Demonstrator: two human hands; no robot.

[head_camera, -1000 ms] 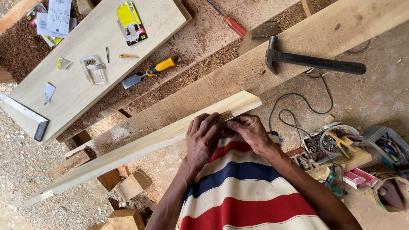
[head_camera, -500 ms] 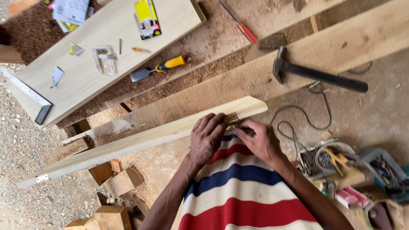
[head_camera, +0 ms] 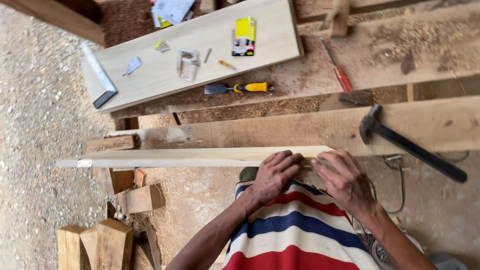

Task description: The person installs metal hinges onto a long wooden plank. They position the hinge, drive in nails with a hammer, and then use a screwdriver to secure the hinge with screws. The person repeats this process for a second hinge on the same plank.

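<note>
Two bare hands, left hand (head_camera: 272, 175) and right hand (head_camera: 342, 180), press fingers-down on the near end of a long pale wooden strip (head_camera: 200, 156), steadying it across a rough plank (head_camera: 300, 130); black claw hammer (head_camera: 407, 142) nearby.

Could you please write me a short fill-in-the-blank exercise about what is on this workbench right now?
1. Both hands, the left hand and the right hand, rest on a long pale wooden ____.
2. The chisel on the bench has a ____ handle.
3. The tool with a black handle lying to the right of the hands is a ____.
4. The person's shirt is striped red, white and ____.

Missing words: strip; yellow; hammer; blue
</note>
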